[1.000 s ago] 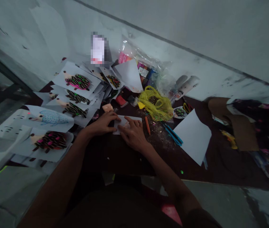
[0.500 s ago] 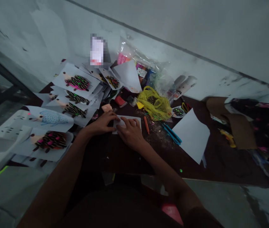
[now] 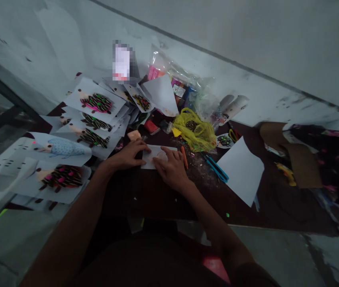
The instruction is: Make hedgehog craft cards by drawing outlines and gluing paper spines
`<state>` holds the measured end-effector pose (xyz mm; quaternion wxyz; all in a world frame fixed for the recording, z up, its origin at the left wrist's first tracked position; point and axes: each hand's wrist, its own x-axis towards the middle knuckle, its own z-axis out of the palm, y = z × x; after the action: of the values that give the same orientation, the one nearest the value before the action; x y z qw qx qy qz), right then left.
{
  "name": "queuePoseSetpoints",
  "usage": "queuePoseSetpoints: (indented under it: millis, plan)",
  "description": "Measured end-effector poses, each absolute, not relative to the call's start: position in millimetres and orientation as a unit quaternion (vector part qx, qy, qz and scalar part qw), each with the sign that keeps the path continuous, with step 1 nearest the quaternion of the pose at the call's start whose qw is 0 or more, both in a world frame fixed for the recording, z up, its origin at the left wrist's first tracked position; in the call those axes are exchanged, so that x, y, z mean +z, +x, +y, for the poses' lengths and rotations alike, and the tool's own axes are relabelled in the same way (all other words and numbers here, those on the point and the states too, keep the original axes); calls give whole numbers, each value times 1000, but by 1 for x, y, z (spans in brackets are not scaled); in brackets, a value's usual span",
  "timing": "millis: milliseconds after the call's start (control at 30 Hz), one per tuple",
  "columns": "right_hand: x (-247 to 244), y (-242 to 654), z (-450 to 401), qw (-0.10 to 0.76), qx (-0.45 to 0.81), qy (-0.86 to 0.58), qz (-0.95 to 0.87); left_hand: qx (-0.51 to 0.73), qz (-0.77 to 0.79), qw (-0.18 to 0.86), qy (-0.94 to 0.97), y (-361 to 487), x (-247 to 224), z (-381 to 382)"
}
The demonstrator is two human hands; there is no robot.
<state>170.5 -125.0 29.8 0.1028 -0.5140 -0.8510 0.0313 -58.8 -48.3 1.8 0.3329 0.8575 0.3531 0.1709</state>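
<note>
A small white sheet (image 3: 148, 160) lies on the dark table (image 3: 145, 191) with a pale, roundish pinkish shape (image 3: 161, 156) on it. At its left edge my left hand (image 3: 129, 154) rests with fingertips on the paper, fingers spread. My right hand (image 3: 173, 167) lies over the right part of the sheet, its fingers apart and touching the pale shape's right side. An orange stick (image 3: 184, 157) is just beyond my right fingers. Behind my left hand sits a peach-coloured lump (image 3: 134, 135), with a red block (image 3: 151, 127) further back.
Sheets with hedgehog pictures (image 3: 96, 103) are piled at left. A yellow bag (image 3: 194, 131) and clear plastic bag (image 3: 200, 95) lie behind. Blue scissors (image 3: 217, 169) and a large white sheet (image 3: 242, 171) are at right, beyond them brown cardboard (image 3: 303, 165).
My right hand has shifted slightly to the right across the small sheet, uncovering the pale shape. My left hand stays at the left edge.
</note>
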Motion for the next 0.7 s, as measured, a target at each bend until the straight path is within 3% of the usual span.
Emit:
queuePoseSetpoints:
  millis: [300,700]
  plan:
    - [27,164,-125,73,18,-498,-864,177,357,328,856,-59,1,-51]
    - [28,171,-128,102,28,-516,-850,173,355,332,857,-58,5,-51]
